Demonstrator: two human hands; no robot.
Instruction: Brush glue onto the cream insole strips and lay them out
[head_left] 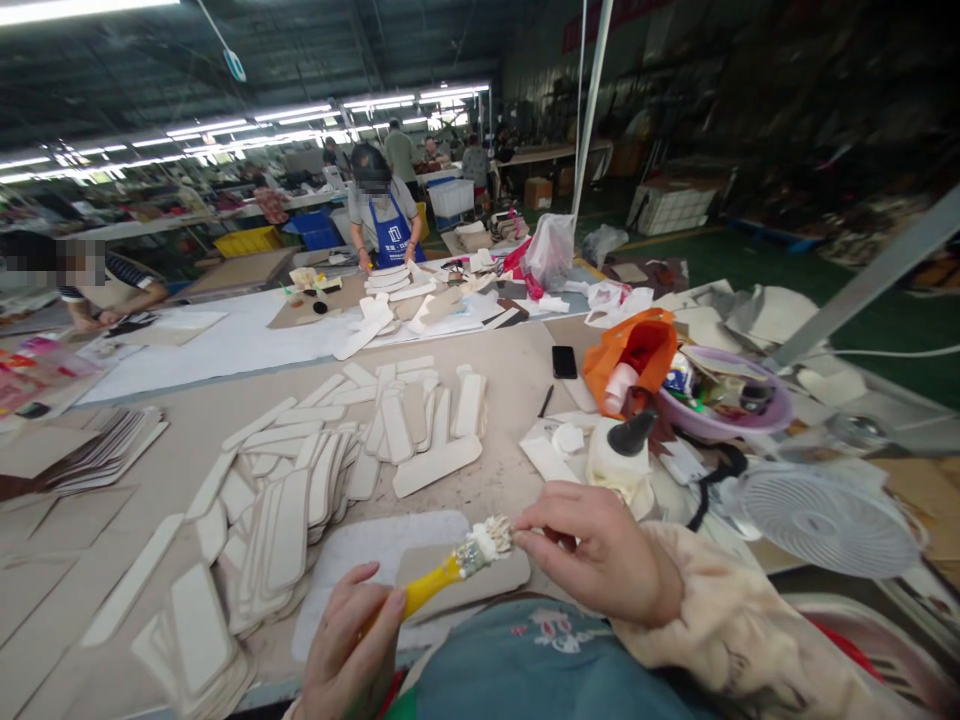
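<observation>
The counter (517, 470) carried a spread of pale flat pieces (287, 530). Near its edge, above a rounded panel (501, 577), the left hand (352, 640) had its grip closed on a yellow-handled brush (433, 586); the right hand (600, 550) had its grip pinched at the whitened bristles (491, 538).

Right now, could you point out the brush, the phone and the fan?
Brush (441, 579): head view, on its yellow handle.
Phone (564, 362): head view, on its dark face.
Fan (823, 521): head view, on its round grille.
</observation>
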